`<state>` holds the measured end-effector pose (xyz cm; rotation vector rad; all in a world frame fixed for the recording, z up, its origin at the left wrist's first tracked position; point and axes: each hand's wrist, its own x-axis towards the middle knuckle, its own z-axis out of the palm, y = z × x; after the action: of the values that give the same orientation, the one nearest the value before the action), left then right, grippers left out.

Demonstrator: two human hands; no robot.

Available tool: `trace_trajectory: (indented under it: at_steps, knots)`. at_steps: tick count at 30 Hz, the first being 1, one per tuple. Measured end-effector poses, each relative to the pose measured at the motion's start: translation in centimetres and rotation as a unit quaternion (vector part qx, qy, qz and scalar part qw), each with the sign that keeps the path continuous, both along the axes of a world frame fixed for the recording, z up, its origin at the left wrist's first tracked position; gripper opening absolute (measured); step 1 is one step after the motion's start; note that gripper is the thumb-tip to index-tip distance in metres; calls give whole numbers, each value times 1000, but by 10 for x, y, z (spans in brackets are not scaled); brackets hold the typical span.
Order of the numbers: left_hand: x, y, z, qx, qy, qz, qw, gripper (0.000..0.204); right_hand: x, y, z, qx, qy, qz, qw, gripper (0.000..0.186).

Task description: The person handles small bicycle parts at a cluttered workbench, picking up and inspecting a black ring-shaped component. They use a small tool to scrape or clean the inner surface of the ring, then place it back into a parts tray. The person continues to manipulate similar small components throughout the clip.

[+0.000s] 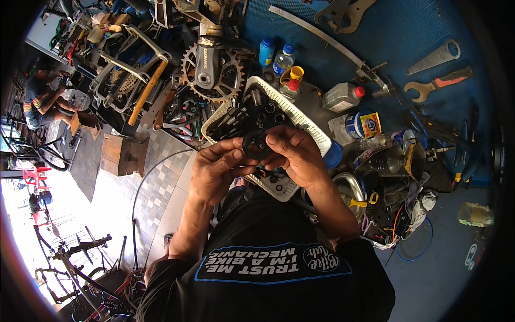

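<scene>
Between my two hands is a black, round, ring-like part (pixel 256 145) with a dark hollow middle; its exact kind I cannot make out. My left hand (pixel 217 163) pinches its left edge with thumb and fingertips. On the opposite side, the thumb and fingers of my right hand (pixel 298 154) grip it too. Both hands are above a cream plastic basket (pixel 315 130) of slotted wall. In the basket lie several dark rings, sleeves and other small metal parts, partly hidden by my hands.
A crankset (pixel 206 67) with a toothed chainring hangs beyond the basket. Bottles (pixel 283 59) and a grey container (pixel 342 97) with a red cap stand to its right. Large wrenches (pixel 437 83) are on the blue board. At far left, another person (pixel 40 96) sits near a wooden box (pixel 123 154).
</scene>
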<state>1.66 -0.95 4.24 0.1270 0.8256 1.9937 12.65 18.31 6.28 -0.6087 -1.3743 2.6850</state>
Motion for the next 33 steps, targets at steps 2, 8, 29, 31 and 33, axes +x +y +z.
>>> trace_trajectory:
  at_steps: [2,8,29,31,33]
  knots:
    - [2,0,-3,-2,9,6,1000,29,0,0,-2,2,2,0,1000,31]
    - [5,1,-3,-15,18,7,1000,29,0,-1,-3,10,-2,-10,1000,29]
    - [13,11,-1,-57,117,55,990,25,0,-10,-1,144,33,-46,988,17]
    - [11,14,-2,-82,146,47,985,21,1,-10,-2,166,33,-40,985,17]
    - [10,17,-3,-99,169,52,979,21,1,-10,-2,186,32,-32,982,18]
